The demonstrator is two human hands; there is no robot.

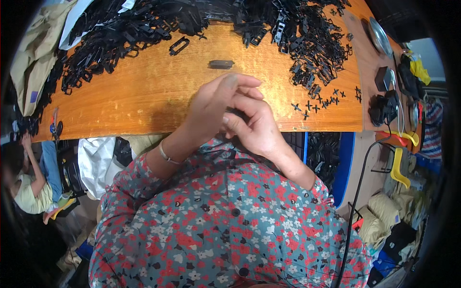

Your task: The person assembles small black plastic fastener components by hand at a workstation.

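Observation:
My left hand [210, 103] and my right hand [259, 126] meet above the near edge of the wooden table [110, 103]. The left thumb lies across its bent fingers, which point to the right. My right fingers are curled, with the thumb pressed in from below. A dark patch shows between the two hands; whether it is a part or shadow, I cannot make out. Just beyond my fingers lies a small dark oblong block [221, 64]. Farther up are a black open frame [179, 46] and a small black cross-shaped piece [201, 36].
Black plastic parts [115, 45] are heaped along the far side, and small black crosses [325, 102] lie scattered at right. A blue crate [345, 168] of black parts stands below the edge. Scissors [56, 128] lie at left, near another person [34, 189]. A black cable [353, 211] hangs at right.

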